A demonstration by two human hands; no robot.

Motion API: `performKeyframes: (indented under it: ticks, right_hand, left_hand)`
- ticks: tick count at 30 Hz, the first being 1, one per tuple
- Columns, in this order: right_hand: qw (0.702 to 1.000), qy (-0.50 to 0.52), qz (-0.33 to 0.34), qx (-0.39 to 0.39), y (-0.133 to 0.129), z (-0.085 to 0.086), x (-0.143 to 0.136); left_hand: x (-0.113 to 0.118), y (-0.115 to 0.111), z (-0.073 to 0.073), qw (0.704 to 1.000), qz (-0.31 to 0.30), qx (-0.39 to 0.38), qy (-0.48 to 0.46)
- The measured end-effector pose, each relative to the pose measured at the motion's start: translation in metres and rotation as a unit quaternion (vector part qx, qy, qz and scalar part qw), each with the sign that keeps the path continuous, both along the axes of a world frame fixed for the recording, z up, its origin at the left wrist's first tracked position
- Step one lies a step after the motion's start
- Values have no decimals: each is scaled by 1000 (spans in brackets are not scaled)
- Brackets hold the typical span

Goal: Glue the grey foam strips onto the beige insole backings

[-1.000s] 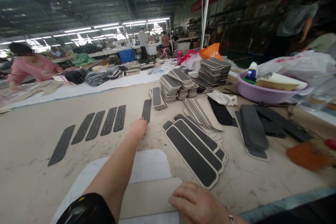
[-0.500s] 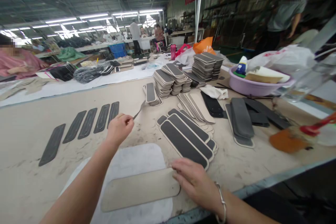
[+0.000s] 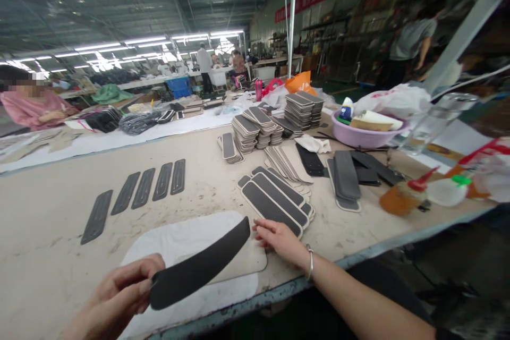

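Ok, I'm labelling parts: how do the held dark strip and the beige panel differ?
The dark strip is near-black; the beige panel is pale. The strip curves, raised in the left hand; the panel lies flat on the white sheet. Both show rounded corners.

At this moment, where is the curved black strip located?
In the head view, the curved black strip is low, left of centre, held by the left hand over the beige panel, its far end near the right hand.

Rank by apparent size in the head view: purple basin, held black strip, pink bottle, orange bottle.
1. Black strip, though nearness to the camera may enlarge it
2. Purple basin
3. Orange bottle
4. Pink bottle
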State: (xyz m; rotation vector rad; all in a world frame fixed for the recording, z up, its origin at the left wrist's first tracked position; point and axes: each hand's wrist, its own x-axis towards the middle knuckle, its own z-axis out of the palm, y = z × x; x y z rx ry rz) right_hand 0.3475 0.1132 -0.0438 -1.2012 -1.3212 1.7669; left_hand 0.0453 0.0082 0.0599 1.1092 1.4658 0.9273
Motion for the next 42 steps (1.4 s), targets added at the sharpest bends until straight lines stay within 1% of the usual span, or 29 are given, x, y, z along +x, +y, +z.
performKeyframes:
  ticks: [2,3,6,9,11,13,16,19,24,28,30,33,35,38,40,42]
  right_hand:
    - [1000,5,4,13,-2,1,-2]
    - [1000,11,1,22,-3,2,-2]
    - [999,19,5,29,-3,5,-2]
    - [998,27,45,18,-4,7,-2]
    - [997,31,69,7,-5,8,-2]
    - [997,31,76,-1,-5,7,-1]
    - [998,29,63,-6,-3,4,1]
    - [998,27,54,-10,-2,-2,3]
    - [996,33,73,-33,-3,-6,0]
    - [995,52,64,-54,-3,-6,0]
    - [996,43,65,-32,-2,-6,1]
    - [996,-41,70,30,-1,-7,1]
    - [992,-97,65,47,-1,-9,1]
    - [985,-150,50,66,-3,-11,-1]
    - [977,-189,39,93,-4,-13,-2]
    - [967,-223,31,122,-5,-13,-2]
  left_hand:
    - [0,-3,-5,999,-48,-2,-20]
    - [-1,-4,-7,998,-58,-4,-33]
    - [-4,-9,-12,996,-36,-4,-81]
    - [-7,-13,-14,992,-15,3,-125]
    - [-9,-13,-16,992,-6,-8,-129]
    - [-14,-10,-20,992,10,-36,-118]
    - [-24,-3,-33,991,44,-68,-105]
    - [-31,2,-49,989,68,-75,-111]
    - [-32,4,-70,985,66,-95,-131]
    - [-38,5,-82,985,81,-109,-105]
    - [-41,5,-86,986,86,-109,-90]
    - [-42,5,-87,990,78,-107,-57]
    - [-40,5,-84,991,70,-112,-26]
    - [-35,7,-82,989,51,-132,41]
    - [-34,9,-84,983,42,-150,99]
    - [-35,11,-90,975,41,-159,151]
